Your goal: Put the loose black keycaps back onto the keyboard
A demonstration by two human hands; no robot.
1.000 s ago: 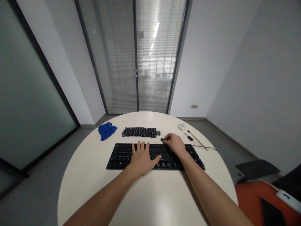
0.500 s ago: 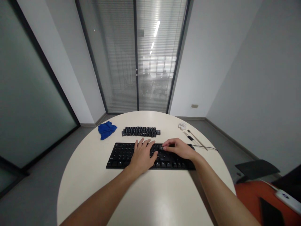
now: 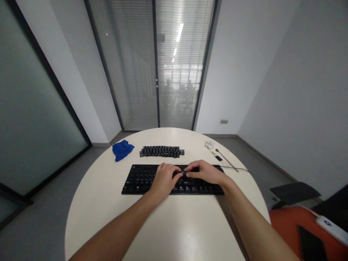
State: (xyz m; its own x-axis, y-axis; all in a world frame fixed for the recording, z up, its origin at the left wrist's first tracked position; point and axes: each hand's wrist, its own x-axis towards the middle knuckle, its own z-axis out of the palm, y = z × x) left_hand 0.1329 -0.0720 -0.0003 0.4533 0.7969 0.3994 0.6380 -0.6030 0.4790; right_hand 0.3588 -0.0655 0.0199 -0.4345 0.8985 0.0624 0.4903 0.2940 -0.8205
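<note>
A black keyboard (image 3: 144,177) lies across the round table, with its cable running off to the right. Both hands are over its upper middle part. A small dark key (image 3: 184,173) sits between the fingertips of my left hand (image 3: 164,179) and my right hand (image 3: 202,172). My left thumb and fingers are drawn together at its left side, while my right thumb and fingers pinch it from the right. Behind the keyboard, loose black keycaps (image 3: 161,151) lie in close rows.
On the pale table (image 3: 95,203) are a blue cloth (image 3: 122,150) at the back left, and a crumpled white tissue (image 3: 209,145), a thin brush (image 3: 227,160) and a small black item (image 3: 218,158) at the back right. An orange chair (image 3: 285,228) stands at the right.
My left hand has gone from spread fingers on the keys to fingers drawn in toward its thumb. My right hand has moved slightly left with the key, and the two hands now meet.
</note>
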